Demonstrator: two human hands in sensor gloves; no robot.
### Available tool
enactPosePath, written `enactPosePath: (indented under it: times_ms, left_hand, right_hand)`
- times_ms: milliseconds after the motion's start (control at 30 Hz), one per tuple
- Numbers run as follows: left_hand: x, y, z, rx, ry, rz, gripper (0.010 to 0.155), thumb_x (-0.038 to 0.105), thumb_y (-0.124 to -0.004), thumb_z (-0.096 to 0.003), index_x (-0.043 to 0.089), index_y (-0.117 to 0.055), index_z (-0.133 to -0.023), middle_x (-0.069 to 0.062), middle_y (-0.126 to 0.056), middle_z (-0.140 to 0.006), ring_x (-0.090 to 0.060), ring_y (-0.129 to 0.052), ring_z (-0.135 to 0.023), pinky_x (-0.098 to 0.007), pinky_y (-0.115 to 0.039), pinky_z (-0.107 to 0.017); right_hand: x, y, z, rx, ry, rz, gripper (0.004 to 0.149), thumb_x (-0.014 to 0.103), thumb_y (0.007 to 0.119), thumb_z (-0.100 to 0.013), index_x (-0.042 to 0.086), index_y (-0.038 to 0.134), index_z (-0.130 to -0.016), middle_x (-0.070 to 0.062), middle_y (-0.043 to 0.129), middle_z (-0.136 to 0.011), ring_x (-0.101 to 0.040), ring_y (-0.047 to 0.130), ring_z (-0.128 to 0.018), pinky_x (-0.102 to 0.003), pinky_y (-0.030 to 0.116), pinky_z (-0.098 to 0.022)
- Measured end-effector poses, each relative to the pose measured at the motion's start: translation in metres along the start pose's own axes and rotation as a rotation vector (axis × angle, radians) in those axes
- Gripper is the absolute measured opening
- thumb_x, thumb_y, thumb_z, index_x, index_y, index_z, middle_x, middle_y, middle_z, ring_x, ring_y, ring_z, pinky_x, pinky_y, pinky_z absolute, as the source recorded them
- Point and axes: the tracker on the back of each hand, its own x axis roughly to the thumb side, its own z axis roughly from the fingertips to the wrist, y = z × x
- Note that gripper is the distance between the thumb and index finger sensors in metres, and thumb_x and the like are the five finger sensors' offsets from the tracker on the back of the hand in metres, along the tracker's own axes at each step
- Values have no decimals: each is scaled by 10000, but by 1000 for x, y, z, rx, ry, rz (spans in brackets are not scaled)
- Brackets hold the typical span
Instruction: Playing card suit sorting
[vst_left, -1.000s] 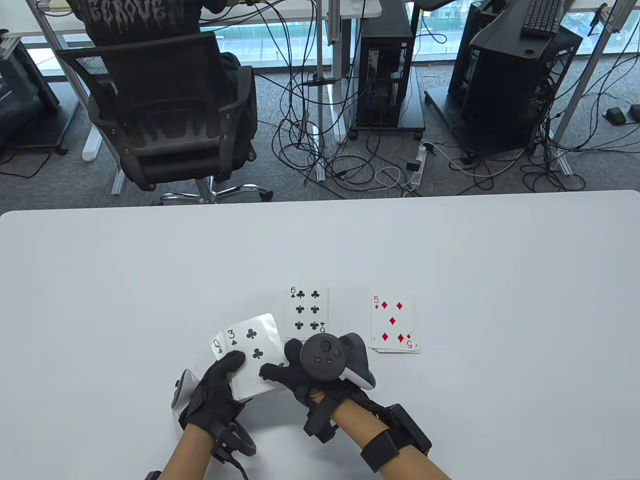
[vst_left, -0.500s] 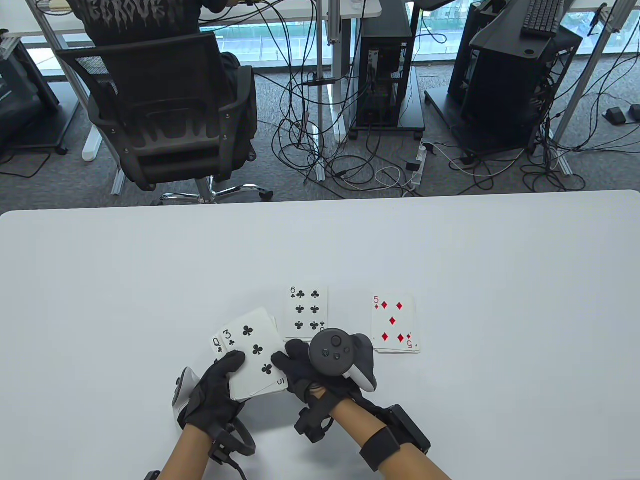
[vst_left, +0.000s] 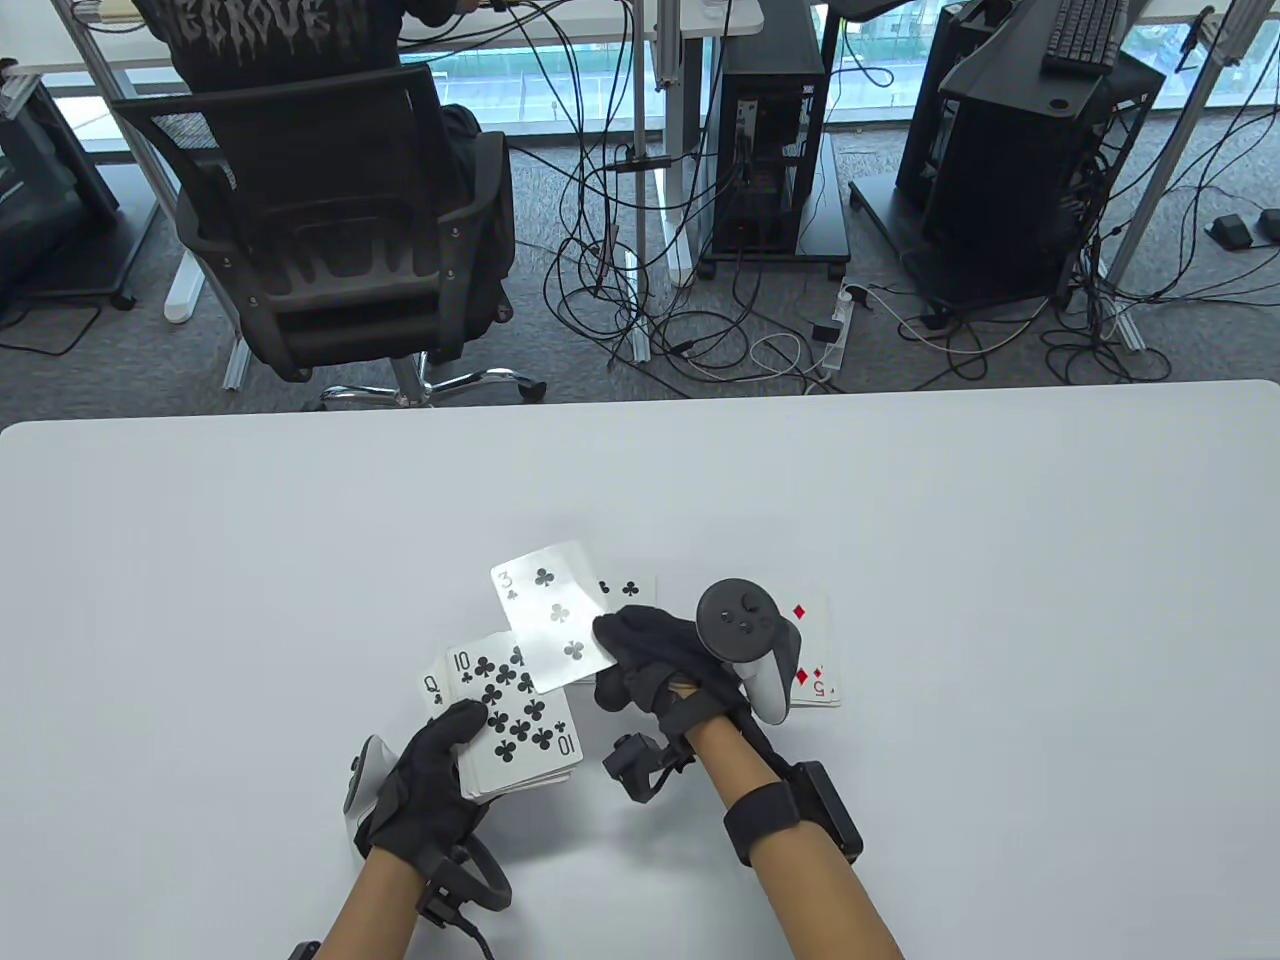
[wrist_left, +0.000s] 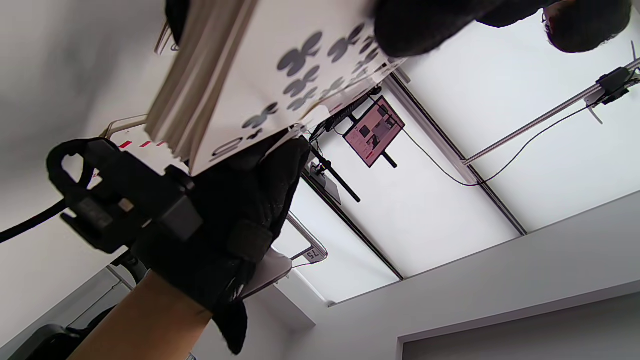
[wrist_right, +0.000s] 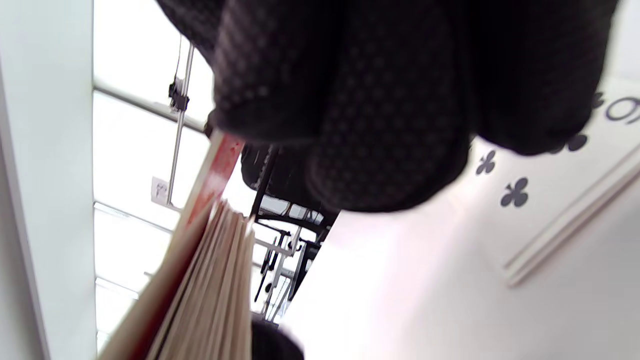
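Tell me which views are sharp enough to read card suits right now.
Table view: sharp, evenly lit; the 3 of clubs and 10 of clubs read clearly. Left wrist view: clubs readable but soft, background overexposed. Right wrist view: blurred, glove fills the frame, bright washout; only a few clubs show.

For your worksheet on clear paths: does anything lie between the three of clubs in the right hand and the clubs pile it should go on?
Nothing visible does. The right hand holds the three of clubs just beside the clubs pile.
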Motion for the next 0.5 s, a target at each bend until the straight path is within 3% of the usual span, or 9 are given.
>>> enactPosePath:
  times_ms: [267, 367, 500]
  left_hand:
    - [0, 0, 0, 11, 3, -4, 606, 484, -639, -646, 323, -281, -1107, 26, -467, -1147, -229, -667, -1022, -388, -673, -725]
    - [0, 0, 0, 15, 5, -6, 606, 484, -639, -646, 324, -279, -1108, 25, -468, -1147, -229, -666, -1022, -388, -673, -725]
    - [0, 0, 1, 17, 7, -4, 607, 484, -639, -647, 322, -279, -1108, 23, -467, -1147, -231, -666, -1022, -388, -673, -724]
  right_hand:
    - [-27, -11, -19, -122, 176, 181, 415, 217, 671, -543, -161, 756, -690, -52, 940, -316, -250, 1000, -219, -471, 877, -244]
    - [-32, -4, -23, -166, 234, 349, 417, 210, 683, -531, -174, 772, -665, -50, 944, -277, -241, 997, -169, -460, 881, -197]
    - [-31, 8, -28, -137, 269, 619, 432, 226, 687, -531, -179, 786, -644, -22, 937, -234, -214, 990, -106, -432, 888, -153]
